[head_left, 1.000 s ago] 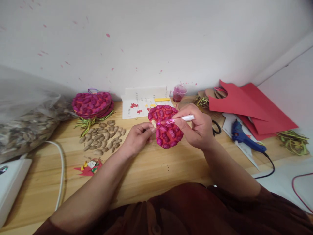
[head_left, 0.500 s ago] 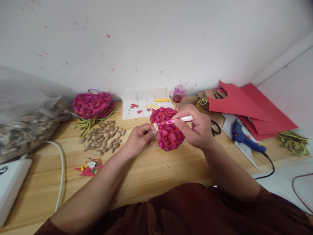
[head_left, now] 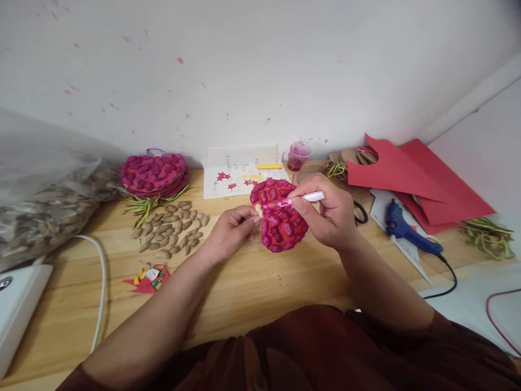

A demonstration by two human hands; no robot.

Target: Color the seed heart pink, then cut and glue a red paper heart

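Observation:
A red disc covered with magenta-painted peanuts [head_left: 280, 219] is held up over the table. My left hand [head_left: 233, 231] pinches its left edge between thumb and fingers, right beside a pale, unpainted peanut [head_left: 259, 209]. In my right hand [head_left: 328, 214] is a white-handled paintbrush [head_left: 312, 196], gripped like a pen. Its pink-stained end points left and lies over the peanuts near the pale one; whether it touches that one I cannot tell.
Loose peanuts [head_left: 173, 228] lie left, near a stack of painted peanut discs [head_left: 154, 172] and a plastic bag of peanuts [head_left: 52, 212]. A cup of magenta paint [head_left: 298, 156] stands by the wall. Right are red paper sheets [head_left: 423, 179] and a blue glue gun [head_left: 409, 231] with its cord.
The brush and my right hand have shifted very slightly to the right. The disc has turned a little; my left hand keeps its hold.

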